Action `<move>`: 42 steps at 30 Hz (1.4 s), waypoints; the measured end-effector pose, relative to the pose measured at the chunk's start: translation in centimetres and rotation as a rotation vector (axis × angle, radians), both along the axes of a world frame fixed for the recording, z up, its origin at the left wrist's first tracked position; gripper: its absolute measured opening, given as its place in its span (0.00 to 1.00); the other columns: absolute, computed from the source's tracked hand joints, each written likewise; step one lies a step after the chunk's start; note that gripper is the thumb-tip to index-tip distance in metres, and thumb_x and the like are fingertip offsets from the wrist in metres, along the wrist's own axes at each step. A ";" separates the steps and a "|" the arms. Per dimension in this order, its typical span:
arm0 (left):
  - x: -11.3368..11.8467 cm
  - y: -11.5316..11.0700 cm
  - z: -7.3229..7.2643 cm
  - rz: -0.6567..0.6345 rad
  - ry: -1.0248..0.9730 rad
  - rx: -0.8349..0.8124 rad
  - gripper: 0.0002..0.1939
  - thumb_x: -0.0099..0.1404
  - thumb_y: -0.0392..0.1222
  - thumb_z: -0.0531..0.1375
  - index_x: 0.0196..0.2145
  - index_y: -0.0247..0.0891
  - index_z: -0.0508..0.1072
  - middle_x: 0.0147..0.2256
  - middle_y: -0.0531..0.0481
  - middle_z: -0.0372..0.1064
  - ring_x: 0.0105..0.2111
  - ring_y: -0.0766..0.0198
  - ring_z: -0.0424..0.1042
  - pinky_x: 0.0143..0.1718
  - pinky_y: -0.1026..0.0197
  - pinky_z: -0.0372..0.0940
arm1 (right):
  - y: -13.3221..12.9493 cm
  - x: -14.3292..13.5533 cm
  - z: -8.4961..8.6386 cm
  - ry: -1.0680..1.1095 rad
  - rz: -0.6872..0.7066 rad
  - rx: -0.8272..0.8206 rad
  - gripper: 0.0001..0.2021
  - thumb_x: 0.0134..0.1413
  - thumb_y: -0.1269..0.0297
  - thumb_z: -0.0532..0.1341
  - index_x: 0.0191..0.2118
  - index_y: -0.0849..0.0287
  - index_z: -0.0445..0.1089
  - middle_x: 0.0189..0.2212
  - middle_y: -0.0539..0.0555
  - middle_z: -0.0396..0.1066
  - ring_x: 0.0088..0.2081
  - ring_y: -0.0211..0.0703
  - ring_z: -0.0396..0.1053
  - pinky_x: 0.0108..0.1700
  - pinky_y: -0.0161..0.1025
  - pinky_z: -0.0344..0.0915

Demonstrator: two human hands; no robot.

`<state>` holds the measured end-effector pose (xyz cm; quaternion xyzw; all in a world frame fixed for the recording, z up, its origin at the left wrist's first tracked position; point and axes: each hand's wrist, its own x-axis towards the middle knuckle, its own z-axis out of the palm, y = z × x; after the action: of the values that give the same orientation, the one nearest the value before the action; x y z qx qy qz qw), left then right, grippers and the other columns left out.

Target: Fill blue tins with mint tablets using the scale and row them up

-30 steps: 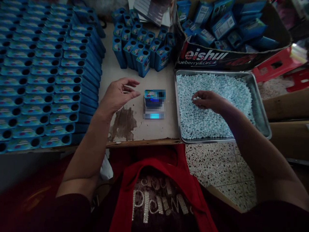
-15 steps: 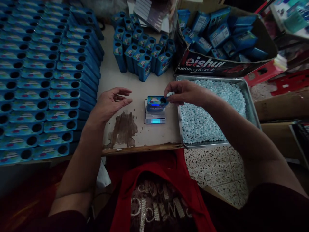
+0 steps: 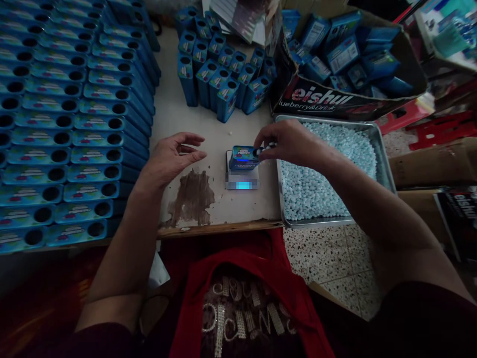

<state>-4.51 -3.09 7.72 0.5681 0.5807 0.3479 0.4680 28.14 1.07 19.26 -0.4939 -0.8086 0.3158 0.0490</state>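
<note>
A blue tin (image 3: 243, 158) stands upright on a small digital scale (image 3: 256, 175) with a lit display. At the tin's round top opening, my right hand (image 3: 285, 141) is closed around several pale candies (image 3: 269, 145). My left hand (image 3: 177, 151) hovers over the table to the left of the scale, fingers apart, holding nothing. Beside my right forearm lies a metal tray (image 3: 280, 191) full of pale blue candies (image 3: 316, 191). One small pale candy (image 3: 230, 133) rests on the table behind the tin.
Rows of blue tins (image 3: 93, 169) with open holes cover the left side. Another group of tins (image 3: 227, 97) stands at the back centre. A cardboard box (image 3: 316, 102) at the back right holds more tins. Bare wood shows on the worn table (image 3: 219, 214).
My right hand stays at the tin's opening, its fingers slightly shifted. A small candy now shows on the table behind the tin. The whole view has shifted slightly; my left hand stays open.
</note>
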 end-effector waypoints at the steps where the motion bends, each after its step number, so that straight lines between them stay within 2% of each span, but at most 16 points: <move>1: 0.0 0.0 0.0 0.001 -0.002 0.003 0.44 0.51 0.78 0.79 0.53 0.43 0.85 0.53 0.40 0.85 0.52 0.44 0.83 0.53 0.46 0.80 | 0.0 0.0 -0.1 0.030 -0.027 -0.023 0.13 0.58 0.55 0.81 0.41 0.57 0.86 0.30 0.49 0.76 0.35 0.42 0.74 0.40 0.40 0.64; 4: 0.0 -0.3 0.0 0.004 -0.007 0.026 0.42 0.52 0.77 0.79 0.52 0.43 0.86 0.53 0.41 0.84 0.51 0.45 0.83 0.52 0.48 0.80 | 0.1 1.1 -0.8 0.216 -0.160 -0.174 0.16 0.56 0.54 0.84 0.37 0.58 0.82 0.25 0.49 0.72 0.29 0.40 0.70 0.34 0.39 0.64; 7: -0.1 -0.5 0.4 0.006 0.004 0.048 0.35 0.56 0.72 0.80 0.50 0.43 0.86 0.50 0.41 0.84 0.50 0.46 0.83 0.51 0.49 0.80 | 0.1 3.8 -2.1 0.499 -0.396 -0.299 0.16 0.58 0.57 0.83 0.35 0.57 0.78 0.25 0.49 0.71 0.27 0.37 0.67 0.28 0.35 0.65; 10: 0.3 -0.6 1.0 0.010 0.024 0.061 0.27 0.62 0.62 0.79 0.49 0.43 0.85 0.48 0.43 0.84 0.49 0.48 0.83 0.52 0.48 0.80 | -0.7 6.9 -3.9 0.723 -0.715 -0.388 0.12 0.62 0.68 0.80 0.34 0.56 0.77 0.28 0.50 0.73 0.27 0.33 0.68 0.26 0.28 0.68; 12: 0.8 -0.7 1.4 0.012 0.031 0.068 0.22 0.63 0.57 0.79 0.48 0.42 0.85 0.46 0.43 0.84 0.48 0.49 0.82 0.53 0.48 0.80 | -1.8 8.6 -4.8 0.800 -0.924 -0.445 0.11 0.61 0.78 0.76 0.33 0.58 0.78 0.30 0.51 0.75 0.28 0.32 0.71 0.29 0.25 0.72; 15: 1.8 -0.8 1.6 0.001 0.027 0.077 0.21 0.62 0.54 0.80 0.47 0.42 0.85 0.46 0.44 0.84 0.48 0.50 0.82 0.55 0.48 0.80 | -3.7 10.0 -5.5 0.826 -1.091 -0.538 0.13 0.57 0.89 0.70 0.35 0.62 0.81 0.32 0.55 0.78 0.31 0.33 0.76 0.34 0.23 0.77; 18: 2.6 -1.0 1.6 -0.020 0.022 0.082 0.21 0.61 0.53 0.79 0.47 0.42 0.85 0.47 0.44 0.84 0.48 0.50 0.82 0.54 0.48 0.80 | -5.0 10.4 -5.1 0.800 -1.032 -0.603 0.13 0.56 0.89 0.70 0.39 0.63 0.83 0.34 0.57 0.81 0.32 0.35 0.79 0.36 0.26 0.80; 21: 2.8 -1.3 2.1 -0.050 0.022 0.079 0.24 0.59 0.52 0.79 0.50 0.42 0.85 0.47 0.43 0.84 0.47 0.50 0.82 0.53 0.48 0.80 | -5.1 9.9 -4.0 0.748 -0.853 -0.602 0.09 0.60 0.81 0.76 0.41 0.63 0.83 0.34 0.57 0.83 0.30 0.35 0.78 0.34 0.29 0.80; 25: 2.7 -1.5 3.1 -0.057 0.032 0.106 0.28 0.57 0.51 0.80 0.53 0.41 0.84 0.50 0.42 0.83 0.49 0.49 0.81 0.55 0.47 0.80 | -3.7 7.7 -2.1 0.644 -0.573 -0.507 0.07 0.61 0.73 0.79 0.43 0.61 0.84 0.32 0.56 0.83 0.29 0.37 0.76 0.31 0.33 0.75; 31: 4.2 -1.2 3.8 -0.052 0.174 0.136 0.37 0.55 0.48 0.83 0.61 0.45 0.79 0.55 0.43 0.81 0.57 0.45 0.79 0.59 0.45 0.77 | -0.7 2.8 -0.3 0.510 -0.254 -0.370 0.11 0.57 0.69 0.84 0.41 0.57 0.84 0.27 0.50 0.77 0.30 0.39 0.75 0.29 0.35 0.67; 37: 6.4 -0.3 3.6 -0.133 0.301 0.241 0.45 0.52 0.46 0.85 0.65 0.47 0.75 0.64 0.41 0.76 0.65 0.40 0.74 0.66 0.43 0.71 | 0.3 0.7 -1.0 0.459 -0.127 -0.313 0.11 0.58 0.67 0.83 0.39 0.58 0.83 0.25 0.49 0.74 0.28 0.37 0.71 0.30 0.37 0.67; 42: 7.3 0.5 2.3 -0.181 0.323 0.265 0.49 0.50 0.43 0.86 0.66 0.46 0.74 0.64 0.41 0.77 0.64 0.40 0.75 0.69 0.40 0.69 | 0.8 0.8 -1.4 0.373 -0.081 -0.254 0.09 0.60 0.65 0.81 0.43 0.57 0.85 0.26 0.49 0.73 0.30 0.39 0.71 0.33 0.38 0.67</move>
<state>2.83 -2.61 10.02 0.7228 0.5440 0.2820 0.3196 28.95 1.86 17.89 -0.4611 -0.7188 0.4989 0.1477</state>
